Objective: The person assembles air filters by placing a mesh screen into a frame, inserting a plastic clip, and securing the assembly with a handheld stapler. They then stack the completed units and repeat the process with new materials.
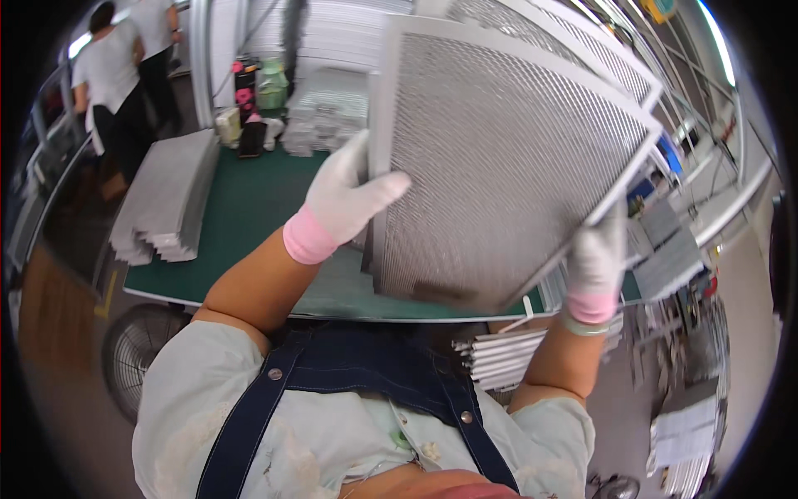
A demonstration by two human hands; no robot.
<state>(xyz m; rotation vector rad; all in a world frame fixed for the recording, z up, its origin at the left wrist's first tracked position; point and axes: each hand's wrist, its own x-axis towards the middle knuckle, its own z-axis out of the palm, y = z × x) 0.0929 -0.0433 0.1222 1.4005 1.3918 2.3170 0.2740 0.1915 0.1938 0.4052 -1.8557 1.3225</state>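
Tilted up over the workbench is a framed metal mesh panel (499, 158), silver-grey with a pale border. My left hand (342, 198), in a white glove with a pink cuff, grips its left edge, the thumb lying over the front. My right hand (597, 258), gloved the same way, is closed round the right edge near the lower corner and slightly blurred. Its far fingers are hidden by the panel. Behind it, more mesh panels (532, 33) show past the upper edge; whether they touch it I cannot tell.
The green workbench (258, 208) carries a stack of grey metal strips (170, 187) at left. Farther back are a green bottle (272, 83), a dark phone (251, 140) and plastic-wrapped parts (327, 116). A fan (141, 353) stands below left. Two people (112, 71) are at upper left.
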